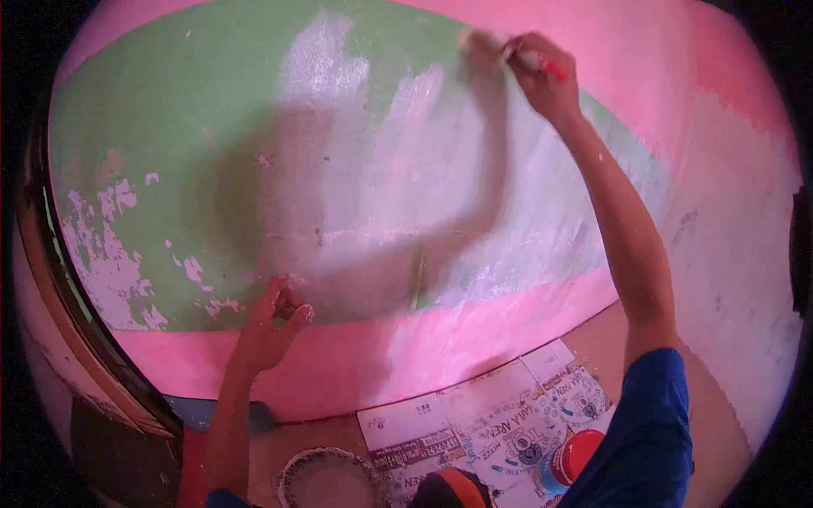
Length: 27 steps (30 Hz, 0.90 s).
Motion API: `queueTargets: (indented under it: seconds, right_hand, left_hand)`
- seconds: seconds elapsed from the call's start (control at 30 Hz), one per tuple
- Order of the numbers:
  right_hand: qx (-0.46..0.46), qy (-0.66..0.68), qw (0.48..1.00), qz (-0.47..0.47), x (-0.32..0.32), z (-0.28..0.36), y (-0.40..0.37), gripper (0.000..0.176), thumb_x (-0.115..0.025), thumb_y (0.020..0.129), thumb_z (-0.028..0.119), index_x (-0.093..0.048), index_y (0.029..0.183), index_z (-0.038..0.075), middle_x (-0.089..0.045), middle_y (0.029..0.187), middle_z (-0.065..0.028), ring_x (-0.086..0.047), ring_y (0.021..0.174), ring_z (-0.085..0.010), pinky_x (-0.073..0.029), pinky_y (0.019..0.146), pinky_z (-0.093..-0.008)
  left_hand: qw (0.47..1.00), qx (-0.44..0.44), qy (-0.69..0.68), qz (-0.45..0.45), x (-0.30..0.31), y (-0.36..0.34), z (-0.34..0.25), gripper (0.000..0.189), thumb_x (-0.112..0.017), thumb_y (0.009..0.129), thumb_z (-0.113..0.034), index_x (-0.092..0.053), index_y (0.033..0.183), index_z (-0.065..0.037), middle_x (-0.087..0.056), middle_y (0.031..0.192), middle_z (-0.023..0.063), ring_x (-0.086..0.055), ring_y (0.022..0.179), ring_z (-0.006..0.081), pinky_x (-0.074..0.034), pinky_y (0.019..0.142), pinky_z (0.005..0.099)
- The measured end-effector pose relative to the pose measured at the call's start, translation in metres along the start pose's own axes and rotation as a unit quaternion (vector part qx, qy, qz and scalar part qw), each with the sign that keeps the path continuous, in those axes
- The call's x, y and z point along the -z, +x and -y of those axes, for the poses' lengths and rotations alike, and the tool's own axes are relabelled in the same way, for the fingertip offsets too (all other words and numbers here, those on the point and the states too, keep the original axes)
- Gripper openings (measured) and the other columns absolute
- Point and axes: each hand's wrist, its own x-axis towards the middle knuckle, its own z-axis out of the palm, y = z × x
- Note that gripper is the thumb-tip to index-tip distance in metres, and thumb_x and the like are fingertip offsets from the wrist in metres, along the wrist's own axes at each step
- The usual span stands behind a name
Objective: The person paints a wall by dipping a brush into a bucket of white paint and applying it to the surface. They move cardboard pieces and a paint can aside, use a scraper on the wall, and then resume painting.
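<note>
My right hand (542, 74) is raised at the upper right, its fingers closed round a paint brush (555, 68) with a red part on its handle. The blurred brush head is at the wall (381, 178), near the edge between green and pink. Whitish paint covers part of the green area in streaks. Lower left, my left hand (275, 326) is held in front of the wall with its fingers curled but apart and nothing visible between them. Pale flecks mark its fingertips.
Printed sheets (491, 423) lie on the floor below the wall. A round bucket (330, 483) stands at the bottom, and a blue container with a red top (578, 453) is at the lower right. A dark-edged frame (76, 296) borders the wall at the left.
</note>
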Motion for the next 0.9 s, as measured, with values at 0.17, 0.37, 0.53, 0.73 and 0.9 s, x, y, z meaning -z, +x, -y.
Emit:
queueTargets:
  seconds: [0.17, 0.37, 0.53, 0.73, 0.9]
  right_hand:
    - [-0.075, 0.145, 0.978, 0.133, -0.056, 0.102, -0.168, 0.017, -0.051, 0.077, 0.008, -0.054, 0.094, 0.004, -0.056, 0.097, -0.0078, -0.053, 0.091, -0.0204, -0.041, 0.079, -0.0301]
    - [-0.014, 0.324, 0.902, 0.284, -0.055, 0.095, -0.075, 0.013, -0.055, 0.070, 0.009, -0.058, 0.082, 0.005, -0.058, 0.093, -0.0096, -0.055, 0.086, -0.0247, -0.042, 0.078, -0.0333]
    - [-0.054, 0.008, 0.985, -0.161, -0.037, 0.051, 0.052, 0.007, -0.049, 0.073, 0.003, -0.055, 0.069, 0.002, -0.058, 0.070, -0.0126, -0.056, 0.064, -0.0243, -0.044, 0.058, -0.0301]
    - [0.006, 0.207, 0.934, 0.291, -0.097, 0.289, -0.259, 0.016, -0.059, 0.072, 0.011, -0.060, 0.088, 0.008, -0.057, 0.090, -0.0118, -0.054, 0.086, -0.0263, -0.044, 0.074, -0.0351]
    - [-0.432, 0.530, 0.649, 0.334, -0.065, 0.416, -0.321, 0.008, -0.061, 0.071, 0.007, -0.058, 0.075, 0.002, -0.059, 0.076, -0.0106, -0.057, 0.068, -0.0215, -0.045, 0.064, -0.0281]
  left_hand:
    - [1.000, -0.014, 0.007, 0.002, -0.004, -0.001, -0.023, 0.035, -0.056, 0.077, -0.005, -0.039, 0.108, -0.002, -0.055, 0.075, 0.0065, -0.053, 0.067, 0.0120, -0.044, 0.061, 0.0251]
    - [0.999, -0.032, -0.039, -0.008, 0.013, -0.004, -0.046, 0.030, -0.055, 0.078, -0.007, -0.041, 0.105, -0.003, -0.054, 0.075, 0.0053, -0.052, 0.068, 0.0114, -0.043, 0.060, 0.0243]
    - [1.000, -0.004, 0.018, 0.013, 0.026, -0.002, -0.027, 0.034, -0.053, 0.081, -0.007, -0.038, 0.111, -0.002, -0.052, 0.083, 0.0042, -0.052, 0.078, 0.0124, -0.045, 0.071, 0.0270]
    - [0.996, 0.057, -0.063, 0.037, 0.044, -0.034, -0.005, 0.028, -0.054, 0.081, -0.017, -0.046, 0.104, -0.003, -0.053, 0.073, 0.0059, -0.051, 0.067, 0.0113, -0.043, 0.060, 0.0250]
    - [0.966, 0.095, 0.154, 0.185, 0.066, -0.126, 0.069, 0.029, -0.055, 0.081, -0.020, -0.047, 0.105, -0.005, -0.053, 0.076, 0.0037, -0.050, 0.070, 0.0108, -0.043, 0.065, 0.0260]
